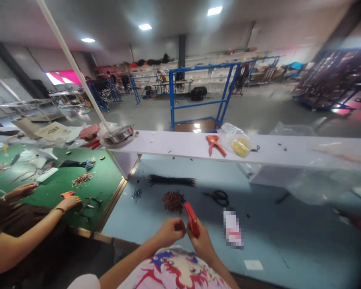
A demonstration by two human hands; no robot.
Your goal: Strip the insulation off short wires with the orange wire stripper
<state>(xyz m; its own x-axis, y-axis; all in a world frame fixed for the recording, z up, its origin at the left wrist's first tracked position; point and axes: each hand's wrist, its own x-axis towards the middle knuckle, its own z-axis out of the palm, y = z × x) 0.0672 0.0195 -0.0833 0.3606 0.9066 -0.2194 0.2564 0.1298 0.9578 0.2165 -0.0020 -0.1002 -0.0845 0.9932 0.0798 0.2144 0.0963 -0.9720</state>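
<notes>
My right hand (201, 237) is wrapped round a red wire stripper (192, 218), which points up and away from me. Close beside it, my left hand (172, 230) has its fingers curled in a pinch; anything between them is too small to make out. Just beyond both hands lies a heap of small copper-brown pieces (173, 200) on the blue tabletop (150, 216). Behind the heap is a bundle of black wires (172, 180). Black-handled scissors (219, 197) rest to the right, and small blue-grey bits (136, 194) lie to the left.
A white shelf (174, 143) spans the back, bearing an orange wire stripper (215, 145), a bag with yellow contents (240, 146) and a metal tin (118, 135). At the left, a co-worker's hand (70, 202) holds an orange tool over a green table (108, 176). A white card (253, 265) lies front right.
</notes>
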